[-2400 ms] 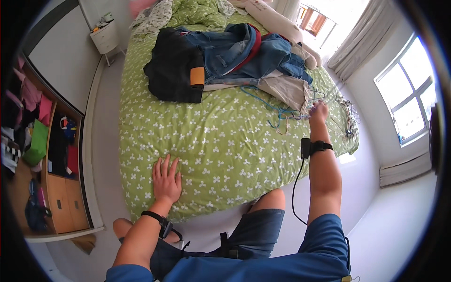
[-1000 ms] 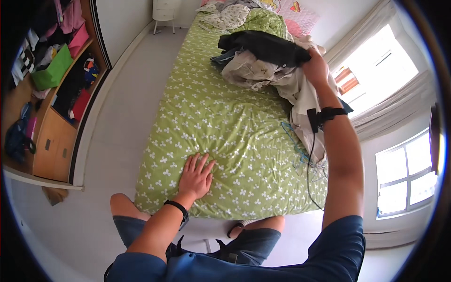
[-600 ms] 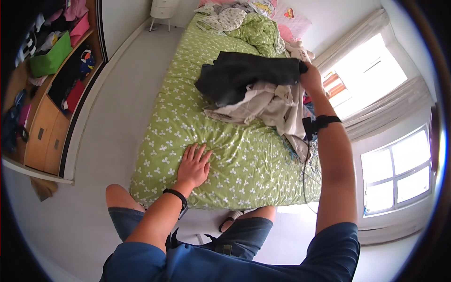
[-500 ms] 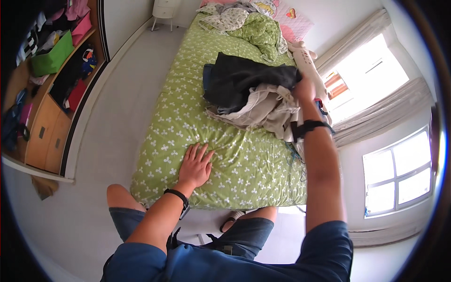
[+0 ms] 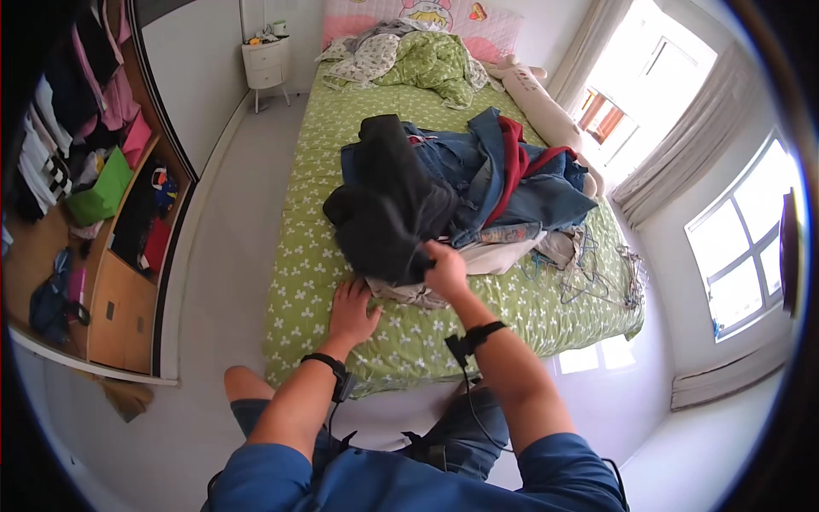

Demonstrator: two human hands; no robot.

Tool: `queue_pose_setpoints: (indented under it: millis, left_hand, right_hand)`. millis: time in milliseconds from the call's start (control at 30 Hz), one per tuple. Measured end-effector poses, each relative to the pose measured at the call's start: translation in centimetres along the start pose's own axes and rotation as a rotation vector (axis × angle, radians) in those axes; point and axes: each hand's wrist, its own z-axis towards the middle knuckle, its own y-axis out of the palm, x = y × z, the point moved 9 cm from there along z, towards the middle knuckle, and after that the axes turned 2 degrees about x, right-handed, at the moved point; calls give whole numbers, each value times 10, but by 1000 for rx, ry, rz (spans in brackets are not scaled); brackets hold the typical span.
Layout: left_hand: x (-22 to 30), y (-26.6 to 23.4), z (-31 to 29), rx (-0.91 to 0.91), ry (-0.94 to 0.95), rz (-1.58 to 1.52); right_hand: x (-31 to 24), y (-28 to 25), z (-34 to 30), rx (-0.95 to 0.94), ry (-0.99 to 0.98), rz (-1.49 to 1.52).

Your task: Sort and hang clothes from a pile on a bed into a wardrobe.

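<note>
A heap of clothes lies on the green flowered bed: a black garment on top at the left, blue denim pieces with a red lining behind, and pale beige cloth beneath. My right hand grips the black garment at its near edge. My left hand rests flat on the bedcover, fingers apart, touching the beige cloth at the foot of the heap.
Wire and blue hangers lie tangled on the bed's right side. A crumpled quilt and pillows sit at the head. An open wardrobe with clothes and drawers stands left, a white nightstand beyond, windows right.
My right hand has dragged the black garment and the clothes heap toward the near edge of the bed, next to my left hand. My left hand has stayed pressed on the cover.
</note>
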Motion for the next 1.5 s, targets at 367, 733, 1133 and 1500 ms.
queue_pose_setpoints:
  millis: [367, 733, 1133, 1500]
  left_hand:
    - [1, -70, -33, 127, -668, -1527]
    - [-32, -132, -102, 29, -414, -1639]
    - [126, -138, -73, -219, -54, -1494]
    - [241, -128, -43, -40, 646, -514]
  right_hand:
    - [-138, -44, -104, 14, -96, 328]
    - [-227, -53, -166, -606, -221, 446]
    - [-149, -60, -165, -553, 198, 1047]
    - [42, -347, -205, 1092, 287, 601]
